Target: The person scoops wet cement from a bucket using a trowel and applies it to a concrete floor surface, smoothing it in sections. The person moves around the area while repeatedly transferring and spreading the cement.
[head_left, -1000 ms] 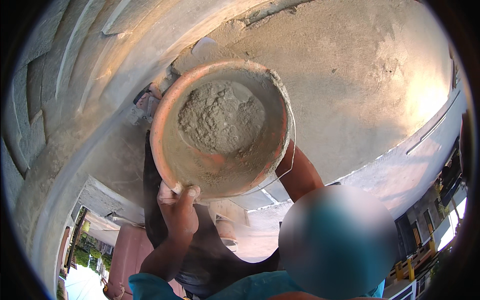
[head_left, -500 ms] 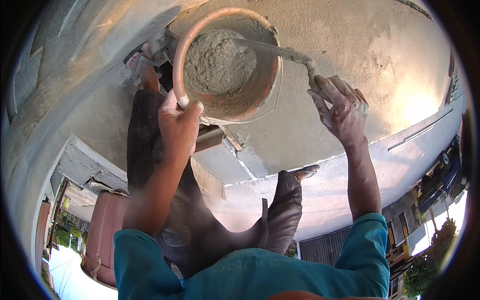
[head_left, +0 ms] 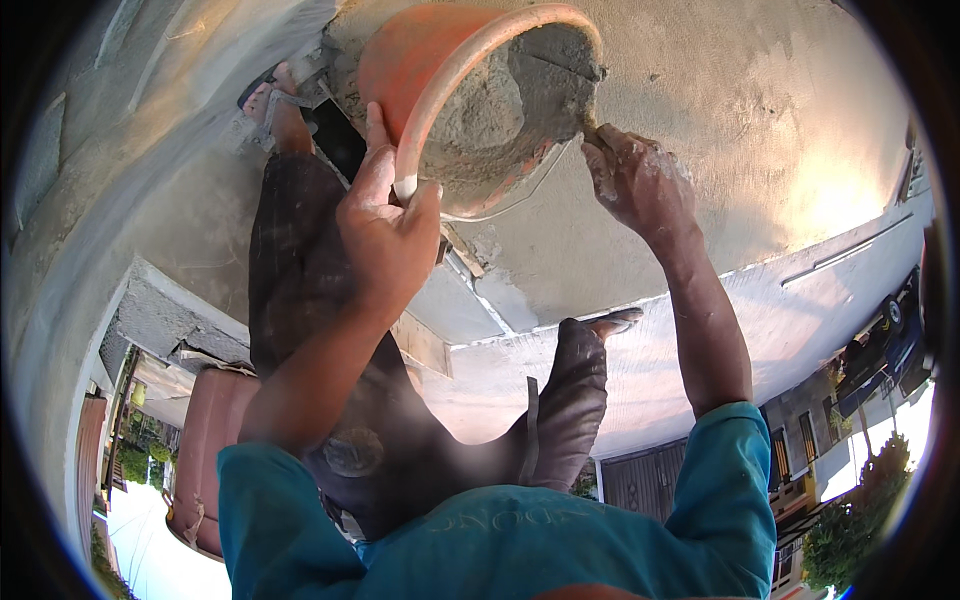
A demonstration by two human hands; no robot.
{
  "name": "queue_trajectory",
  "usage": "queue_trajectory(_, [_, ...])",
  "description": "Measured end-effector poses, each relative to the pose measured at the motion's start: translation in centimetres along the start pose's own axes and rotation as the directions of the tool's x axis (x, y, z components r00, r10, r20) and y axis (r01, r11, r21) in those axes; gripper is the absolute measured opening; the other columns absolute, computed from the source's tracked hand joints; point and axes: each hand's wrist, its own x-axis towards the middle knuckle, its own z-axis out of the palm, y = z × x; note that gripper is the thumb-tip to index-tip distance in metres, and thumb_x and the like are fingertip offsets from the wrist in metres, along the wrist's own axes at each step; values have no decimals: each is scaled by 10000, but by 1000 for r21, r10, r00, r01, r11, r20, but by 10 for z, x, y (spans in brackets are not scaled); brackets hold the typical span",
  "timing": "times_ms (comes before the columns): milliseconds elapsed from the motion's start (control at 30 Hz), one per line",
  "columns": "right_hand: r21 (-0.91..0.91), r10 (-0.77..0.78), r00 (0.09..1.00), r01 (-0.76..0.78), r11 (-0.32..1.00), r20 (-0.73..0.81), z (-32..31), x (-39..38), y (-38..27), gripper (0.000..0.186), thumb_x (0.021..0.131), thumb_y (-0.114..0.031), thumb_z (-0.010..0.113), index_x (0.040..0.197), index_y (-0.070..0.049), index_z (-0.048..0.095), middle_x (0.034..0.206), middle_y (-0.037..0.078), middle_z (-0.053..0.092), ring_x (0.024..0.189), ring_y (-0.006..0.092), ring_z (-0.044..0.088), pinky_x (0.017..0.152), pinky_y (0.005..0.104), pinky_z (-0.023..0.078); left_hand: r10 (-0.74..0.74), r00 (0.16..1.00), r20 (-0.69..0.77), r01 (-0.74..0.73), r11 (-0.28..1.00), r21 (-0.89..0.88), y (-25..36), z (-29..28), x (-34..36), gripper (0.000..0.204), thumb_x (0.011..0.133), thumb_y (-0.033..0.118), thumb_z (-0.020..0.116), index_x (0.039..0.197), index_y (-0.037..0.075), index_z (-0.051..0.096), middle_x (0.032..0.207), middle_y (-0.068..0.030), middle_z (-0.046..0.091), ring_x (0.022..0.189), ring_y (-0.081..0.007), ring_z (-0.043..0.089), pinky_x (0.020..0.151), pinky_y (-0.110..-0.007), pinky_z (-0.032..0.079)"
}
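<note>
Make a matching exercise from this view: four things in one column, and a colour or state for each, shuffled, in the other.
Things:
1. bowl
2. mortar
3. left hand
4. shirt sleeve

Colours or states:
A. teal
B. grey and wet, filling the bowl
C. orange, tipped on its side
D. gripping the bowl's rim

Pairs: 1-C, 2-B, 3-D, 4-A

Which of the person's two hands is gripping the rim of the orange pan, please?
The left hand: its thumb hooks over the rim of the orange pan. The right hand is beside the pan, at the trowel blade in the mortar.
</note>
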Motion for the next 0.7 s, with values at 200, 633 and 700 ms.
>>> queue_trajectory(200, [245,-87,961,21,969,264,31,14,20,377,955,-432,553,1157,-137,674,934,127,722,842,330,699,777,445,563,-71,996,60,69,997,33,8,-1,8,415,801,-88,552,1213,-138,555,1470,-297,424,985,-98,605,762,-231,498])
queue_trajectory(633, [394,-6,936,-142,908,353,-41,8,12,504,927,-529,581,1094,-68,698,903,181,717,856,297,706,779,451,530,-606,793,60,558,684,-470,-23,-10,7,404,836,-80,520,1237,-41,538,1104,-101,602,921,-141,615,782,-301,556])
queue_trajectory(700, [347,43,971,-126,929,236,-44,16,24,512,925,-524,591,1093,-52,697,909,186,713,850,285,705,771,434,539,-634,773,20,561,667,-491,-26,-15,2,409,836,-81,516,1242,-37,538,1110,-99,598,938,-143,616,782,-309,569])
